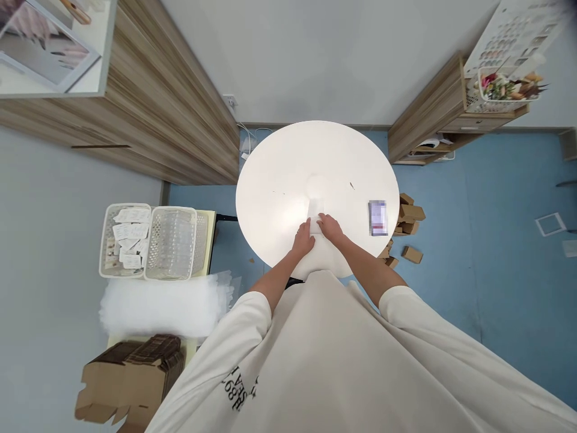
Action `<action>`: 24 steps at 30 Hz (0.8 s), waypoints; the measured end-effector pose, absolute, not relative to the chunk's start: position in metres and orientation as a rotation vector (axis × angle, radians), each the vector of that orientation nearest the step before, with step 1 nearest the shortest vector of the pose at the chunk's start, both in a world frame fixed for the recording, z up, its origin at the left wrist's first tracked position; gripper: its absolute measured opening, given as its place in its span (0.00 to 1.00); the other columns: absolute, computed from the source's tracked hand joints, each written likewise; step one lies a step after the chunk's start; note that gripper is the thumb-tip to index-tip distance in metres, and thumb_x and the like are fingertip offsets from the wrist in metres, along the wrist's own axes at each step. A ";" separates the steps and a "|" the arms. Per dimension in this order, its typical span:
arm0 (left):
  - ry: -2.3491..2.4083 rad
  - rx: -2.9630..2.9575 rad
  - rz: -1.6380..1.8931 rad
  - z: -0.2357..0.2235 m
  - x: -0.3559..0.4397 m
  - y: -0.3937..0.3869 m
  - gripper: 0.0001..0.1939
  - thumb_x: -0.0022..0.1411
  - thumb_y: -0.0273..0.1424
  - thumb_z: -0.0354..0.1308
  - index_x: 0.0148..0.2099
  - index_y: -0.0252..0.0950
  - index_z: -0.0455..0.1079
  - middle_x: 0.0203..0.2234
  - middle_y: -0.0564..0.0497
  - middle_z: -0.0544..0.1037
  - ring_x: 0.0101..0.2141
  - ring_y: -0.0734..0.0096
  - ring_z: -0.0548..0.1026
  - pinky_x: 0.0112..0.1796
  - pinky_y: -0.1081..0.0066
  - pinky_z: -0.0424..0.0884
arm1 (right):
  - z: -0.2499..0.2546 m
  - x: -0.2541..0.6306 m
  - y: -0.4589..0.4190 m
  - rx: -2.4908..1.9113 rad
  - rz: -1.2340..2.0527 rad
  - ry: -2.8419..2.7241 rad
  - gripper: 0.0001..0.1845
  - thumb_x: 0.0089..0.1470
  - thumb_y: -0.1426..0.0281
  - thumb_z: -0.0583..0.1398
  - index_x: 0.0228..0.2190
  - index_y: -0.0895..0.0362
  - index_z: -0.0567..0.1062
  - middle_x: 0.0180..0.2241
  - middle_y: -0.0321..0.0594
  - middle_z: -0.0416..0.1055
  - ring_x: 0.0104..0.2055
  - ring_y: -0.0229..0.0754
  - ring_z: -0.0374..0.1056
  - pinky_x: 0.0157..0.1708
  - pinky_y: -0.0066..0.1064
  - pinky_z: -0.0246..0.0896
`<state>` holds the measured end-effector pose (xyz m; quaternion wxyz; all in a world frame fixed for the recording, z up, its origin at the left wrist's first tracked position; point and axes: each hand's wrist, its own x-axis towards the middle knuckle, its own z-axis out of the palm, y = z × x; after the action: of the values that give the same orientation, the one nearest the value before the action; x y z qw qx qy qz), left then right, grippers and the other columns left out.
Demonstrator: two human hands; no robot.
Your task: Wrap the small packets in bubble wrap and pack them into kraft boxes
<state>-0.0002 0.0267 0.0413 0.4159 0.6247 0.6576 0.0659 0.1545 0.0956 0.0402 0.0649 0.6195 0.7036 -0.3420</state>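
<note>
Near the front of a white round table (274,156), a small whitish bundle (315,225) lies between my two hands. A paler translucent sheet, which looks like bubble wrap (315,206), stretches from it toward the table's middle. My left hand (305,239) grips the bundle's left side with bent fingers. My right hand (330,228) is closed over its right side, fingers curled onto the top. What the bundle contains is hidden. To the right of my right hand, a blurred-out purple rectangle (378,218) rests on the tabletop.
At left, a basket (104,240) of paper slips adjoins a basket of clear plastic pieces (174,243). Below them lie stacked translucent sheets (157,307) and flattened cardboard boxes (130,379). Small cardboard boxes (411,213) sit on the floor right of the table. Wooden cabinets (180,90) flank it.
</note>
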 end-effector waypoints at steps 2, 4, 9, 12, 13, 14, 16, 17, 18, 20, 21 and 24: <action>1.665 1.609 0.059 0.042 0.000 0.029 0.40 0.65 0.28 0.51 0.75 0.39 0.39 0.65 0.38 0.60 0.60 0.51 0.66 0.55 0.55 0.67 | 0.036 0.152 0.095 1.954 -1.010 2.109 0.21 0.69 0.63 0.49 0.60 0.56 0.62 0.52 0.51 0.68 0.44 0.49 0.70 0.39 0.38 0.65; 1.681 1.681 -0.004 0.041 0.000 0.032 0.39 0.64 0.26 0.50 0.74 0.39 0.42 0.66 0.37 0.58 0.62 0.48 0.63 0.56 0.53 0.65 | 0.033 0.151 0.093 2.008 -0.940 2.141 0.21 0.68 0.64 0.51 0.59 0.56 0.63 0.55 0.52 0.65 0.47 0.51 0.68 0.39 0.38 0.65; 1.648 1.963 0.017 0.037 -0.004 0.045 0.37 0.62 0.21 0.47 0.72 0.39 0.46 0.71 0.39 0.52 0.67 0.48 0.55 0.61 0.49 0.55 | 0.034 0.157 0.080 1.771 -0.789 2.445 0.21 0.64 0.73 0.51 0.58 0.57 0.66 0.61 0.52 0.62 0.58 0.53 0.60 0.54 0.43 0.58; 1.575 2.035 -0.017 0.034 -0.008 0.055 0.34 0.62 0.22 0.49 0.69 0.35 0.51 0.68 0.37 0.57 0.65 0.49 0.59 0.61 0.51 0.54 | 0.035 0.163 0.071 1.641 -0.803 2.497 0.26 0.61 0.73 0.54 0.61 0.58 0.64 0.65 0.51 0.57 0.63 0.55 0.54 0.60 0.45 0.52; 1.559 2.045 -0.026 0.034 -0.010 0.058 0.33 0.61 0.22 0.50 0.68 0.35 0.52 0.67 0.37 0.59 0.64 0.49 0.60 0.61 0.52 0.53 | 0.035 0.164 0.070 1.625 -0.807 2.486 0.28 0.60 0.72 0.56 0.62 0.58 0.63 0.67 0.51 0.56 0.64 0.56 0.53 0.61 0.45 0.51; 1.548 2.050 -0.032 0.034 -0.011 0.060 0.32 0.61 0.23 0.51 0.68 0.35 0.54 0.66 0.37 0.60 0.63 0.49 0.61 0.62 0.52 0.53 | 0.035 0.165 0.069 1.611 -0.809 2.472 0.31 0.59 0.72 0.57 0.63 0.58 0.62 0.68 0.51 0.54 0.65 0.57 0.52 0.61 0.46 0.50; 1.545 2.044 -0.040 0.036 -0.012 0.062 0.32 0.60 0.26 0.53 0.66 0.35 0.55 0.64 0.37 0.64 0.62 0.48 0.63 0.62 0.53 0.52 | 0.035 0.164 0.070 1.590 -0.813 2.453 0.33 0.57 0.72 0.58 0.63 0.57 0.61 0.68 0.50 0.54 0.65 0.58 0.52 0.61 0.47 0.50; 1.550 2.034 -0.042 0.038 -0.013 0.062 0.31 0.60 0.28 0.55 0.65 0.36 0.56 0.62 0.38 0.65 0.61 0.48 0.64 0.61 0.53 0.52 | 0.036 0.164 0.071 1.587 -0.817 2.450 0.33 0.56 0.73 0.58 0.63 0.57 0.62 0.67 0.50 0.55 0.65 0.58 0.53 0.61 0.47 0.51; 1.554 2.022 -0.040 0.039 -0.013 0.061 0.30 0.60 0.29 0.55 0.65 0.36 0.57 0.61 0.38 0.67 0.59 0.48 0.65 0.61 0.53 0.52 | 0.036 0.163 0.072 1.588 -0.825 2.447 0.33 0.56 0.74 0.58 0.62 0.57 0.62 0.66 0.50 0.57 0.64 0.58 0.54 0.60 0.47 0.52; 1.555 1.995 -0.034 0.044 -0.015 0.058 0.28 0.61 0.32 0.56 0.62 0.36 0.59 0.57 0.39 0.70 0.57 0.48 0.67 0.61 0.53 0.52 | 0.037 0.163 0.073 1.592 -0.859 2.437 0.31 0.56 0.74 0.59 0.61 0.57 0.64 0.64 0.51 0.61 0.61 0.57 0.58 0.57 0.46 0.56; 1.553 1.981 -0.033 0.047 -0.016 0.056 0.26 0.61 0.33 0.56 0.61 0.37 0.60 0.56 0.39 0.71 0.56 0.49 0.68 0.61 0.53 0.52 | 0.038 0.164 0.072 1.585 -0.887 2.427 0.30 0.56 0.73 0.59 0.60 0.57 0.65 0.62 0.51 0.64 0.60 0.56 0.59 0.56 0.46 0.58; 1.529 1.941 -0.042 0.054 -0.021 0.043 0.21 0.63 0.35 0.54 0.58 0.39 0.63 0.53 0.42 0.73 0.55 0.51 0.70 0.61 0.53 0.53 | 0.044 0.170 0.069 1.506 -1.004 2.392 0.26 0.59 0.69 0.61 0.58 0.56 0.68 0.58 0.48 0.68 0.57 0.54 0.64 0.54 0.44 0.61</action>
<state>-0.0215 0.0429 0.0543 0.3288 0.7416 0.5844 -0.0159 0.1696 0.0686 0.0437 0.0709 0.5009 0.7953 -0.3340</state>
